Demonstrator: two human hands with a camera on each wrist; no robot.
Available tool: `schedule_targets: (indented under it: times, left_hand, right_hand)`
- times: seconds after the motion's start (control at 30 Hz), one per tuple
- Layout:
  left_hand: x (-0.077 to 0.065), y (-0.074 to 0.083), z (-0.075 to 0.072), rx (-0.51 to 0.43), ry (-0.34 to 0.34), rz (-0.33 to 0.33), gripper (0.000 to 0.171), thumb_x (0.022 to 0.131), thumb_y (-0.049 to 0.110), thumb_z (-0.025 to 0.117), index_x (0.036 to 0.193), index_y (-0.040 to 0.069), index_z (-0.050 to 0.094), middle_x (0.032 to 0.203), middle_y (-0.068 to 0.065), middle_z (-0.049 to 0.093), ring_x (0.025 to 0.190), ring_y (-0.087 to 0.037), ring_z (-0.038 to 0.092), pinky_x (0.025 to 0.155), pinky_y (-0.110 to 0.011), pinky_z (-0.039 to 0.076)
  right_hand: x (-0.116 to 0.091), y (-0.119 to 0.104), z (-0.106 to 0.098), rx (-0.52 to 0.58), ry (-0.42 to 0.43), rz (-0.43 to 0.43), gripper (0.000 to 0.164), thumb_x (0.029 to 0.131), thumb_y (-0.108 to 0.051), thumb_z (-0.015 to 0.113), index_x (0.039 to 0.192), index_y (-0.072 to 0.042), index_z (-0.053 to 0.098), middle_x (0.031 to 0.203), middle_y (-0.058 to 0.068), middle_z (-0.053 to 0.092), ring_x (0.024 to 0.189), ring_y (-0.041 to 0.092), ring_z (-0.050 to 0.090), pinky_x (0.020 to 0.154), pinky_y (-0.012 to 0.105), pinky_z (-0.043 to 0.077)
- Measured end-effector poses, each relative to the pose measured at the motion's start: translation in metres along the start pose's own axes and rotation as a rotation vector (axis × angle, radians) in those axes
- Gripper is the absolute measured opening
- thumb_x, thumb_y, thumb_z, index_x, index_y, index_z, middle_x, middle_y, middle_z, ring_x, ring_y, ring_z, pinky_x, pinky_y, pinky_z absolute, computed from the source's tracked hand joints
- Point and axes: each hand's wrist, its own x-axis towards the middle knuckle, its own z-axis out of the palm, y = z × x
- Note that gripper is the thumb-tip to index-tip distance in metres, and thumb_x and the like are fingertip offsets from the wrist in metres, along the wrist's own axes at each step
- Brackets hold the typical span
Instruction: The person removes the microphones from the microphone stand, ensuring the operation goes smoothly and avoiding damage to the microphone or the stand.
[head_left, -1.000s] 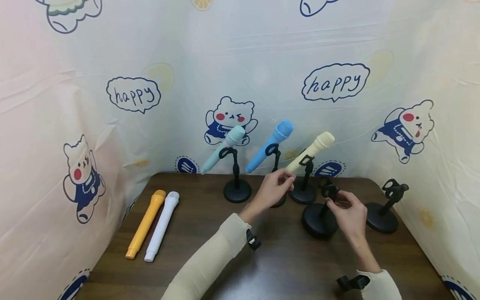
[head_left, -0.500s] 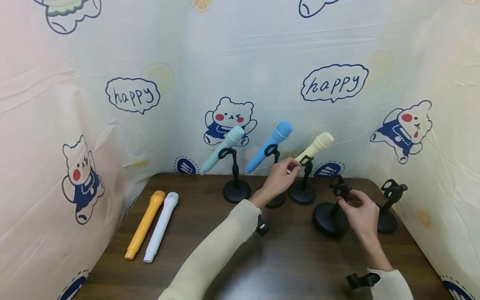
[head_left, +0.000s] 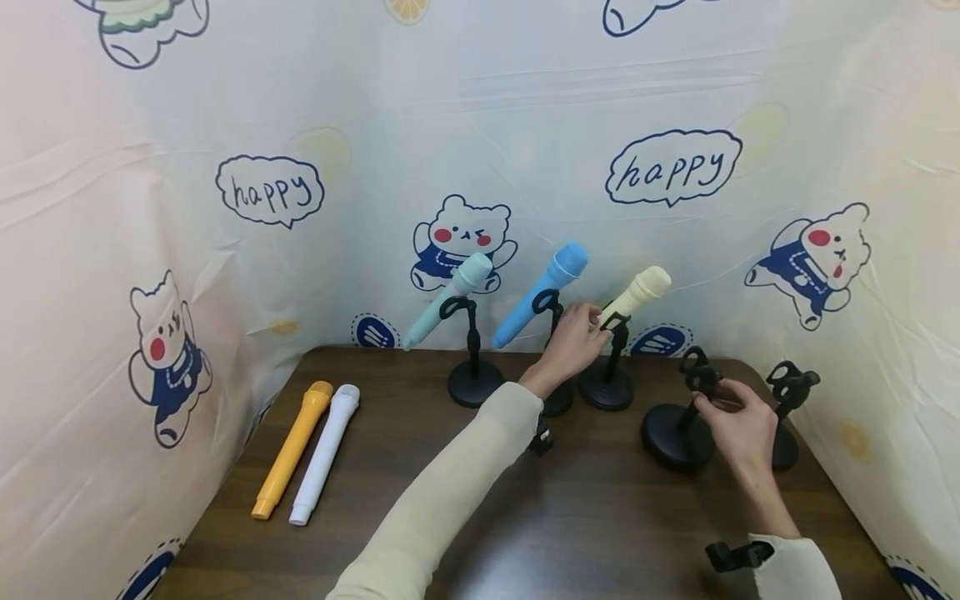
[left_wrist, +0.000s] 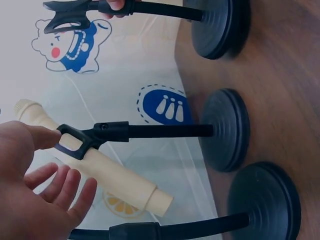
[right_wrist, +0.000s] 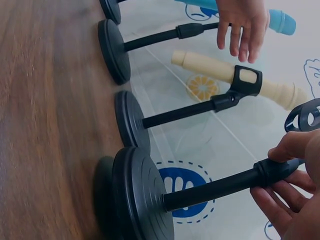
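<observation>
My left hand [head_left: 576,342] is at the cream microphone [head_left: 637,293], which slants in the clip of a black stand [head_left: 606,388]. In the left wrist view a fingertip of this hand meets or overlaps the clip's edge, and the other fingers [left_wrist: 65,187] are loosely spread around nothing. My right hand [head_left: 742,425] grips another black microphone stand [head_left: 678,437] by its upper pole, just below a clip with no microphone in it. A shadow beside that stand's base [right_wrist: 142,200] in the right wrist view suggests it is slightly off the table.
Mint [head_left: 450,300] and blue [head_left: 542,296] microphones slant in stands at the back. A further stand [head_left: 791,392], partly behind my right hand, stands at the right. Orange [head_left: 292,450] and white [head_left: 325,454] microphones lie on the table's left. A printed cloth surrounds the table [head_left: 570,517].
My right hand has carried its stand rightward, closer to the rightmost one. My left hand has moved right and up along the cream microphone from its lower end toward the clip.
</observation>
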Motion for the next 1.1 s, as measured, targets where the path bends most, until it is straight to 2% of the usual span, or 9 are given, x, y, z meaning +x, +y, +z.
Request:
schedule_targets:
  times: [0.13,0.3,0.43,0.57,0.67,0.83,1.1]
  left_hand:
    - [0.004,0.002,0.002,0.082,-0.009,-0.016,0.048,0.108,0.026,0.066,0.150,0.006,0.052,0.143,-0.011,0.054,0.122,-0.023,0.057,0.100,-0.037,0.054]
    - [0.010,0.003,0.000,0.113,-0.042,-0.040,0.055,0.109,0.028,0.064,0.156,0.007,0.046,0.150,-0.013,0.051,0.128,-0.024,0.055,0.105,-0.039,0.052]
    - [0.013,0.003,-0.002,0.088,-0.072,-0.053,0.058,0.109,0.027,0.063,0.159,0.007,0.042,0.151,-0.013,0.052,0.124,-0.022,0.057,0.104,-0.039,0.054]
    - [0.015,0.000,-0.001,0.021,-0.110,-0.027,0.055,0.109,0.023,0.063,0.157,0.004,0.043,0.141,-0.017,0.059,0.111,-0.023,0.061,0.094,-0.037,0.056]
    - [0.016,-0.001,0.002,-0.007,-0.131,-0.011,0.058,0.109,0.021,0.063,0.160,0.004,0.040,0.141,-0.018,0.060,0.106,-0.023,0.060,0.091,-0.036,0.054]
    - [0.017,-0.001,0.007,0.016,-0.129,-0.027,0.066,0.110,0.021,0.062,0.167,0.009,0.031,0.149,-0.017,0.054,0.113,-0.020,0.056,0.097,-0.037,0.053]
    - [0.014,0.005,0.011,-0.007,-0.124,-0.061,0.063,0.110,0.023,0.061,0.166,0.010,0.034,0.149,-0.014,0.045,0.110,-0.020,0.055,0.091,-0.035,0.053]
  right_hand:
    - [0.003,0.004,-0.002,-0.035,-0.006,0.011,0.036,0.091,-0.016,0.082,0.122,0.001,0.074,0.122,0.026,0.075,0.074,-0.028,0.050,0.064,-0.001,0.044]
    - [0.008,0.008,-0.003,-0.050,-0.014,0.025,0.036,0.092,-0.017,0.081,0.123,0.001,0.073,0.123,0.026,0.075,0.073,-0.029,0.049,0.063,-0.001,0.043]
    - [0.010,0.012,-0.004,-0.065,-0.014,0.038,0.036,0.093,-0.017,0.081,0.123,0.000,0.073,0.124,0.027,0.075,0.073,-0.029,0.049,0.063,0.000,0.043]
    - [0.012,0.016,-0.005,-0.076,-0.015,0.053,0.035,0.093,-0.017,0.080,0.124,-0.001,0.074,0.124,0.025,0.075,0.074,-0.028,0.049,0.063,0.000,0.043]
    - [0.013,0.020,-0.007,-0.077,-0.022,0.059,0.036,0.095,-0.018,0.079,0.126,0.000,0.073,0.125,0.025,0.074,0.075,-0.027,0.049,0.063,0.000,0.044]
    - [0.016,0.023,-0.010,-0.089,-0.035,0.081,0.041,0.096,-0.019,0.078,0.130,0.001,0.071,0.128,0.027,0.073,0.074,-0.027,0.047,0.062,0.001,0.043]
    - [0.019,0.025,-0.014,-0.145,-0.051,0.096,0.042,0.097,-0.021,0.076,0.133,0.000,0.070,0.131,0.024,0.073,0.076,-0.026,0.044,0.068,0.003,0.039]
